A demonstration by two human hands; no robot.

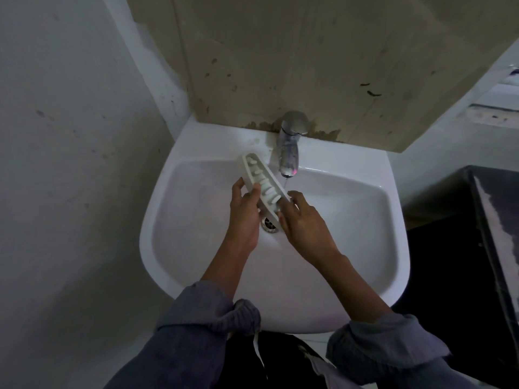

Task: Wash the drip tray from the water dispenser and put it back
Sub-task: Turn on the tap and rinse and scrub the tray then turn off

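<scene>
A long white drip tray (259, 175) with slotted ribs is held tilted over the white sink basin (196, 248), its far end up toward the back rim. My left hand (243, 211) grips the tray's left side, thumb on the ribbed face. My right hand (302, 220) grips its near right end, fingers curled round the edge. A thin stream of water runs from the chrome tap (289, 147) just beside the tray's right edge. The drain (269, 223) shows between my hands.
A stained beige panel (280, 60) stands behind the tap. On the left is a plain grey wall (70, 164). A dark-topped cabinet (483, 220) stands to the right of the basin. My rolled grey sleeves fill the bottom of the view.
</scene>
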